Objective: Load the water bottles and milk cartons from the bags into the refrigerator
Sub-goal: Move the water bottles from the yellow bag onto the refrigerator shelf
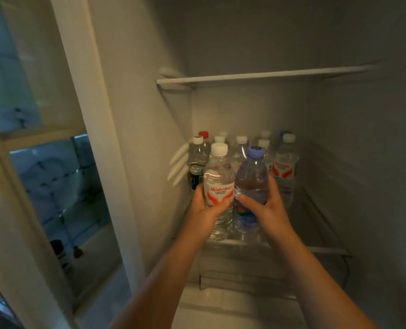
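The left hand (203, 206) grips a white-capped bottle (218, 186), the right hand (267, 205) a blue-capped bottle (251, 184), both at the near edge of the refrigerator shelf (316, 250); loading step; next, I think, release them upright.

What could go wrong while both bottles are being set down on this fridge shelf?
1. The clear white-capped water bottle in the left hand and the bluish blue-capped water bottle in the right hand are close to the front edge of the glass shelf; let go there, either might tip out.
2. Pushing them deeper could topple the crowded upright bottles behind, which stand close together.
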Motion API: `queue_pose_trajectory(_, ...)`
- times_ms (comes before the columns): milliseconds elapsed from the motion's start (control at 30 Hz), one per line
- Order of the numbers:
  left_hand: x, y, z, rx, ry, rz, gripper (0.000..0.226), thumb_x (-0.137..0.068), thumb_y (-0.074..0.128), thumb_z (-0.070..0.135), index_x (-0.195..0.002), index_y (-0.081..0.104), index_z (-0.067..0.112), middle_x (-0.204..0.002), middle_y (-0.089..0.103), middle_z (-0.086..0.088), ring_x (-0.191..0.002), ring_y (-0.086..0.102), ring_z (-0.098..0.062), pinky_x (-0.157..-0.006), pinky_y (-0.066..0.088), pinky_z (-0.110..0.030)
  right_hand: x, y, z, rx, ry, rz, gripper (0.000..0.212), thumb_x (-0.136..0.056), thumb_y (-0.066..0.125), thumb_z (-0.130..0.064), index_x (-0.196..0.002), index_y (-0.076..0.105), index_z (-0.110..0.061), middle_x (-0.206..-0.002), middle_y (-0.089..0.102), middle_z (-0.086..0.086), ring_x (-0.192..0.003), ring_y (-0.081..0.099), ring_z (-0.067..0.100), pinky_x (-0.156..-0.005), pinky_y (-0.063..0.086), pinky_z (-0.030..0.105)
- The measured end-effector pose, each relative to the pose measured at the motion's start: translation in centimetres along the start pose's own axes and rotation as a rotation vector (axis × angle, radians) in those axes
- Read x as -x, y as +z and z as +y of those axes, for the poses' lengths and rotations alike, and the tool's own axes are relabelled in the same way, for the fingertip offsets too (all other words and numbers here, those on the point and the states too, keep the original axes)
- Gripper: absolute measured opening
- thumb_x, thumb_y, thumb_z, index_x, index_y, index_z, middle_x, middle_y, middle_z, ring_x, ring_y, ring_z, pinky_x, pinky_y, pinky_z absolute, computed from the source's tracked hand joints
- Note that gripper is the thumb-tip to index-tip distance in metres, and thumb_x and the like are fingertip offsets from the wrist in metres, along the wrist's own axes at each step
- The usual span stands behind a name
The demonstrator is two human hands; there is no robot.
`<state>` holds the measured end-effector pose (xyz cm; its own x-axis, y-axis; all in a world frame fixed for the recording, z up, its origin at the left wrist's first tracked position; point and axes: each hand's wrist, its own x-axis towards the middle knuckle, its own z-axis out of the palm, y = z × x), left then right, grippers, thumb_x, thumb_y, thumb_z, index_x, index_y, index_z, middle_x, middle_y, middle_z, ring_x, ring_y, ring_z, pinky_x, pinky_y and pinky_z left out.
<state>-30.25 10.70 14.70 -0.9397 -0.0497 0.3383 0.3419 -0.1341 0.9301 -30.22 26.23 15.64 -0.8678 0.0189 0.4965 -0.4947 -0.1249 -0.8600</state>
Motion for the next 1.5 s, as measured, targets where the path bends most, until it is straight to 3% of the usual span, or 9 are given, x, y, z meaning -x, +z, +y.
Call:
queue_pose_trajectory(333, -1.5, -1.9, -3.0, -0.083, 0.003, 0.025, 0.061, -0.085, 0.071, 0.009, -0.138, 0.046, 0.022, -0.124, 0.067, 0.0, -0.115, 0.064, -0.018, -0.1, 0.051, -0.045, -1.6, 0.5, 4.8, 0.134, 0.129, -0.113, 0.068, -0.085, 0.073, -0.01, -0.138, 0.037, -0.032, -0.13, 0.057, -0.009, -0.116, 0.058, 0.002, -0.094, 0.05, 0.022)
queue_pose_trajectory(567, -0.2, -3.2, -4.5, -0.421, 0.086, -0.009, 0.072, -0.088, 0.07, 0.022, -0.148, 0.033, 0.035, -0.136, 0.057, 0.014, -0.124, 0.055, -0.003, -0.103, 0.048, -0.035, -1.1, -1.4, 6.7, 0.225, 0.216, -0.245, 0.063, -0.086, 0.071, -0.01, -0.14, 0.041, -0.023, -0.129, 0.061, -0.006, -0.116, 0.06, 0.006, -0.09, 0.051, 0.019)
queue_pose_trajectory(700, -0.1, -3.8, -5.6, -0.687, 0.061, 0.142, 0.077, -0.085, 0.07, 0.036, -0.15, 0.029, 0.038, -0.139, 0.046, 0.007, -0.124, 0.051, -0.012, -0.103, 0.048, -0.04, -1.5, -2.2, 7.3, 0.352, 0.311, -0.346, 0.053, -0.088, 0.069, -0.006, -0.13, 0.046, -0.027, -0.122, 0.063, -0.008, -0.106, 0.063, -0.001, -0.085, 0.052, 0.017)
queue_pose_trajectory(800, -0.3, -3.7, -5.8, -0.668, 0.042, 0.246, 0.06, -0.088, 0.069, 0.021, -0.141, 0.043, 0.032, -0.135, 0.043, 0.003, -0.109, 0.058, -0.009, -0.097, 0.052, -0.036, -1.9, -2.0, 8.1, 0.438, 0.318, -0.353, 0.045, -0.089, 0.069, -0.013, -0.125, 0.05, -0.031, -0.117, 0.065, -0.013, -0.104, 0.063, 0.0, -0.097, 0.051, 0.029)
queue_pose_trajectory(933, -0.5, -3.1, -6.0, -0.688, 0.057, 0.402, 0.028, -0.088, 0.068, 0.013, -0.107, 0.05, 0.024, -0.109, 0.055, 0.003, -0.095, 0.059, -0.012, -0.083, 0.054, -0.037, -2.6, -0.8, 8.6, 0.504, 0.345, -0.338, 0.037, -0.092, 0.065, -0.021, -0.127, 0.054, -0.024, -0.108, 0.064, -0.016, -0.099, 0.06, -0.003, -0.082, 0.047, 0.018)
queue_pose_trajectory(1067, -1.1, -2.8, -6.3, -0.825, 0.011, 0.456, 0.015, -0.092, 0.061, 0.013, -0.087, 0.048, 0.02, -0.091, 0.053, 0.003, -0.079, 0.056, -0.014, -0.064, 0.045, -0.025, -3.2, 0.2, 9.1, 0.609, 0.363, -0.296, 0.029, -0.095, 0.061, -0.027, -0.123, 0.057, -0.025, -0.112, 0.065, -0.005, -0.101, 0.06, 0.008, -0.084, 0.044, 0.026)
queue_pose_trajectory(1167, -1.7, -3.0, -6.0, -0.788, -0.048, 0.455, 0.01, -0.094, 0.057, 0.012, -0.087, 0.051, 0.017, -0.084, 0.058, 0.002, -0.077, 0.056, -0.013, -0.058, 0.036, -0.015, -3.5, 1.2, 10.1, 0.861, 0.312, -0.256, 0.029, -0.095, 0.058, -0.036, -0.122, 0.057, -0.026, -0.116, 0.064, -0.002, -0.105, 0.059, 0.015, -0.089, 0.046, 0.033)
queue_pose_trajectory(1267, -1.8, -2.9, -5.8, -0.789, -0.06, 0.446, 0.011, -0.095, 0.055, 0.009, -0.094, 0.052, 0.019, -0.09, 0.055, 0.004, -0.083, 0.054, -0.011, -0.068, 0.038, -0.018, -3.7, 2.3, 11.1, 1.108, 0.241, -0.204, 0.04, -0.093, 0.054, -0.05, -0.125, 0.055, -0.027, -0.12, 0.061, 0.001, -0.11, 0.056, 0.021, -0.092, 0.049, 0.041)
queue_pose_trajectory(1500, -1.8, -2.6, -6.1, -0.814, -0.033, 0.471, 0.013, -0.092, 0.056, 0.007, -0.096, 0.054, 0.019, -0.092, 0.055, 0.005, -0.085, 0.053, -0.011, -0.072, 0.039, -0.02, -3.8, 3.1, 11.0, 1.249, 0.236, -0.148, 0.048, -0.092, 0.049, -0.058, -0.128, 0.054, -0.026, -0.126, 0.059, 0.004, -0.116, 0.053, 0.028, -0.091, 0.05, 0.046)
